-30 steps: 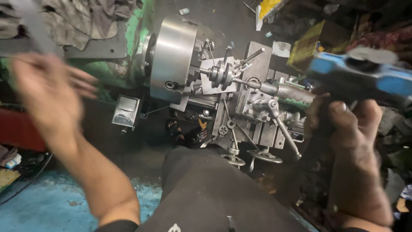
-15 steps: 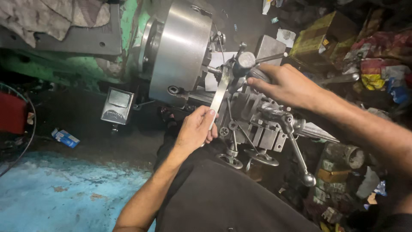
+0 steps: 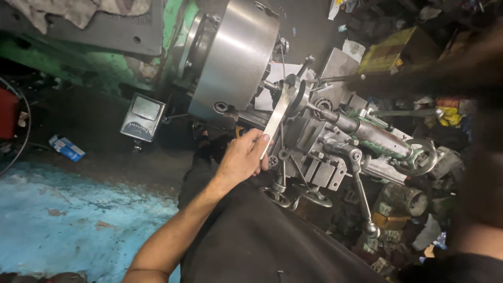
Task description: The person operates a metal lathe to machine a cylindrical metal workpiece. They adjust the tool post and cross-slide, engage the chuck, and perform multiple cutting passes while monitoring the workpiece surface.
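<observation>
My left hand (image 3: 242, 157) grips the lower end of a flat steel spanner (image 3: 277, 118). The spanner slants up and right, and its head sits on a fitting (image 3: 293, 94) just right of the big round lathe chuck (image 3: 236, 57). My right hand (image 3: 377, 81) is a dark blur at the upper right, next to a thin rod (image 3: 335, 78) above the tool post (image 3: 314, 141). Whether it holds anything is unclear. My dark-clothed lap fills the lower middle.
A green handwheel (image 3: 419, 154) and a long lever with a ball end (image 3: 371, 229) stick out of the carriage. A small grey box (image 3: 142, 118) hangs left of the chuck. Cluttered boxes (image 3: 387, 52) lie at the right, over a blue floor (image 3: 63, 220).
My right hand has left the top of the tool post and swung up to the right, now blurred. My left hand stays on the spanner, which keeps its place by the chuck.
</observation>
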A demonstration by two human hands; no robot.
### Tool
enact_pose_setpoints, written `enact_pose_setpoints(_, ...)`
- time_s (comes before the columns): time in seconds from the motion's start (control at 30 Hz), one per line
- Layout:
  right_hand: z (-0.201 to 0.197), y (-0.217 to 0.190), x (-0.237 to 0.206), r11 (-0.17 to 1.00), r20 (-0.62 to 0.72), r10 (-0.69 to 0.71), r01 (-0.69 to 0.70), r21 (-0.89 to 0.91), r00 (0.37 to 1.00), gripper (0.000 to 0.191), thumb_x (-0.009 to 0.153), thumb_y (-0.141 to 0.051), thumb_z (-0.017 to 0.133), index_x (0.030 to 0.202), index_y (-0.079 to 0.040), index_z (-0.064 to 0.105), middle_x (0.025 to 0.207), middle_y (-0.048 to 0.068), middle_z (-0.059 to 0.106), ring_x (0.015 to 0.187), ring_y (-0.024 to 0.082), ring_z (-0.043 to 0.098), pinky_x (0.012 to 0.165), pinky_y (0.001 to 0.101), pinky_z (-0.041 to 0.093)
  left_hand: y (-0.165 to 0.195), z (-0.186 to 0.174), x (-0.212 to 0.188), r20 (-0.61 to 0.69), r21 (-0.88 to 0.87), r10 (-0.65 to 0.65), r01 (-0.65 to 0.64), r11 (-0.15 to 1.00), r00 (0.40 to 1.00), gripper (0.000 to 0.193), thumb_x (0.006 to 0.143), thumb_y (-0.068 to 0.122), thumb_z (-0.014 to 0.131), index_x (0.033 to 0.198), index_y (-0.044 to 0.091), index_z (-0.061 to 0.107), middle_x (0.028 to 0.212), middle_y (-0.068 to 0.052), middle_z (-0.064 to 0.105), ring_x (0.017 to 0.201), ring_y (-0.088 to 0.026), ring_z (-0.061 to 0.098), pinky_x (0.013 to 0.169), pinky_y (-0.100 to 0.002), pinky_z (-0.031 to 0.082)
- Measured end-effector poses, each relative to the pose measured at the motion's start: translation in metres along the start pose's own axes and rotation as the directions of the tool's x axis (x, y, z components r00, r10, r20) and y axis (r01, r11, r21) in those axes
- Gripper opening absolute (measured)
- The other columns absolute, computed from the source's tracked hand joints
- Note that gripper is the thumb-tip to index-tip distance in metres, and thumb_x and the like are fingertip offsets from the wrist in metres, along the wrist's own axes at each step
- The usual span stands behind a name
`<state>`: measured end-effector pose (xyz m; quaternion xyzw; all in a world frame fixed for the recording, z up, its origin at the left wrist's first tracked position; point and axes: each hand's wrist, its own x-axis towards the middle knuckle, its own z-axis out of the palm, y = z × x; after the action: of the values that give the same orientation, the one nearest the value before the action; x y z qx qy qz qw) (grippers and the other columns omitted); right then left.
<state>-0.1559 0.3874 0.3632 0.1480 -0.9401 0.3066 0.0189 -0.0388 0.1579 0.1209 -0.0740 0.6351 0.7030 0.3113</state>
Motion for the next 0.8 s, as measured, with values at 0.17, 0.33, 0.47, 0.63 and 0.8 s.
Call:
enact_pose_setpoints(0.17,0.096,0.001,0.012,0.890,0.541,0.434,-0.251,-0.380,0.720,0.036,0.109,-0.037,0.050,0.119,-0.003,0.060,0.069,0.013,0.063,0.060,0.022,0.063,0.061,0.0357,0.048,0.011,-0.007,-0.003,0.026,-0.012,0.082,-0.082,0.997,0.996,0.029,0.106,0.029,0.052,0.105,0.004,0.068,0.059,-0.001,0.067,0.043,-0.008,0.056,0.043,-0.026,0.045)
enact_pose_setpoints(0.33,0.069,0.018,0.002,0.770,0.393,0.543,-0.627,0.118,0.742,0.036,0.108,-0.033,0.051,0.124,-0.001,0.054,0.080,0.005,0.055,0.062,0.015,0.053,0.050,0.0345,0.045,0.044,-0.026,-0.049,-0.005,0.078,0.141,-0.140,0.987,0.990,0.027,0.105,0.028,0.052,0.102,0.006,0.068,0.056,-0.003,0.065,0.044,-0.010,0.057,0.045,-0.029,0.046)
enact_pose_setpoints(0.47,0.061,-0.006,0.012,0.680,0.435,0.251,-0.478,0.556,0.864,0.046,0.093,-0.018,0.057,0.137,-0.005,0.059,0.086,0.002,0.060,0.063,0.010,0.056,0.052,0.0261,0.047,0.071,-0.103,-0.116,-0.445,0.221,0.376,-0.307,0.926,0.813,0.027,0.114,0.015,0.047,0.101,0.005,0.069,0.073,-0.002,0.071,0.062,-0.009,0.068,0.058,-0.027,0.058)
enact_pose_setpoints(0.63,0.144,-0.059,0.052,0.787,0.279,0.186,-0.313,0.532,0.942,0.062,0.086,-0.010,0.069,0.146,-0.005,0.055,0.099,0.010,0.063,0.074,0.015,0.061,0.060,0.0304,0.051,0.117,-0.243,-0.103,-0.387,0.787,0.781,-0.265,0.557,0.491,0.012,0.120,0.006,0.059,0.121,-0.003,0.068,0.087,-0.011,0.071,0.078,-0.015,0.070,0.068,-0.033,0.052)
enact_pose_setpoints(0.8,0.272,-0.095,0.109,0.694,0.014,0.202,-0.154,0.703,0.979,0.067,0.086,-0.010,0.067,0.148,0.001,0.044,0.119,0.018,0.069,0.096,0.031,0.072,0.084,0.0429,0.061,0.135,-0.286,-0.049,-0.240,0.877,0.877,-0.296,0.380,0.416,0.025,0.106,0.002,0.065,0.131,0.002,0.070,0.089,-0.014,0.073,0.081,-0.024,0.074,0.070,-0.038,0.053)
